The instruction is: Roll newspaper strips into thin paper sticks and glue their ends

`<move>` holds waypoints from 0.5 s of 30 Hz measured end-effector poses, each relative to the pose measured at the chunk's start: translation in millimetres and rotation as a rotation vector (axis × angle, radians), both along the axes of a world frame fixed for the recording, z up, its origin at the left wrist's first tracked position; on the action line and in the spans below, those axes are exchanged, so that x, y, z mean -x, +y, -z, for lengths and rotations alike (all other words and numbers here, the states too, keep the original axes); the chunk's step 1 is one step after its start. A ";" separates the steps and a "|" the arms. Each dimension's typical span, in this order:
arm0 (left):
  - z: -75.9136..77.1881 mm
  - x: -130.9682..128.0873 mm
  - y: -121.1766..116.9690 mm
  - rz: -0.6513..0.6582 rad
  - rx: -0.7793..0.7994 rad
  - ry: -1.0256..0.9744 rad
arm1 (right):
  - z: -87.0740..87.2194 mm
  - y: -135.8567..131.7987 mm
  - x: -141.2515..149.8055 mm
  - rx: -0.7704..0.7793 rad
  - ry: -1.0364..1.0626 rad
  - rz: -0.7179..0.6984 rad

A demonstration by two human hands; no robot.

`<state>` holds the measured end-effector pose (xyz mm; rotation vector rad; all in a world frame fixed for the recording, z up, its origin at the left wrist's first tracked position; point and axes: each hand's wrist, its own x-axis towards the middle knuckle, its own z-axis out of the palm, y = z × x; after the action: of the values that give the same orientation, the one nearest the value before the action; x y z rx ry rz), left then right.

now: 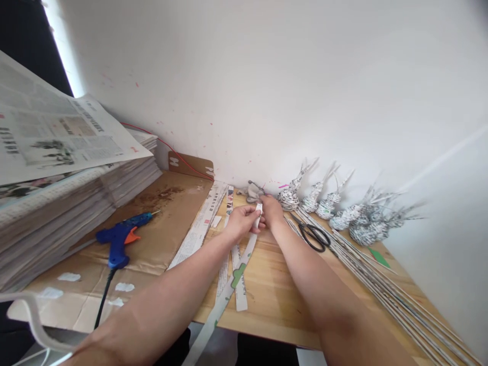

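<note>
A long paper strip (229,290) with green printed patches runs from my hands down past the table's front edge. My left hand (243,222) pinches it near its upper end, where a narrow white folded part stands up between thumb and fingers. Close against it on the right, my right hand (271,211) has its fingers curled around the same end of the strip; some of its fingertips are hidden. Just beyond the hands, by the wall, lies a greyish lump (253,193) whose kind I cannot make out. More printed paper strips (241,297) lie flat beneath.
Black-handled scissors (314,236) lie right of my right forearm, beside long thin paper rods (377,284). Several woven newspaper pieces (288,198) line the wall. At left, a blue glue gun (118,239) rests on cardboard (152,244), beside stacked newspapers (76,213).
</note>
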<state>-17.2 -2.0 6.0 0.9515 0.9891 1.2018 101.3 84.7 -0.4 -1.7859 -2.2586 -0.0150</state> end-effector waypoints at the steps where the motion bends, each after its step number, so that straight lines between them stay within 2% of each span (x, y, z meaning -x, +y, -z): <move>1: 0.9 0.4 0.6 -0.001 -0.018 -0.006 | -1.6 4.9 2.5 -0.005 -0.010 0.001; 9: 5.5 1.0 4.1 -0.011 -0.059 0.043 | 0.8 23.8 8.1 -0.016 0.046 0.060; 11: 4.0 0.8 3.4 -0.011 -0.049 0.054 | 1.4 21.0 5.1 0.019 0.181 0.024; 15: 0.9 -0.4 1.1 -0.005 -0.033 0.061 | 2.2 -6.9 -10.6 0.070 0.700 0.011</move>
<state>-16.8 -0.8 5.1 1.0178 1.0233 1.2030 111.9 77.8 -2.6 -1.5096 -1.7511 0.5957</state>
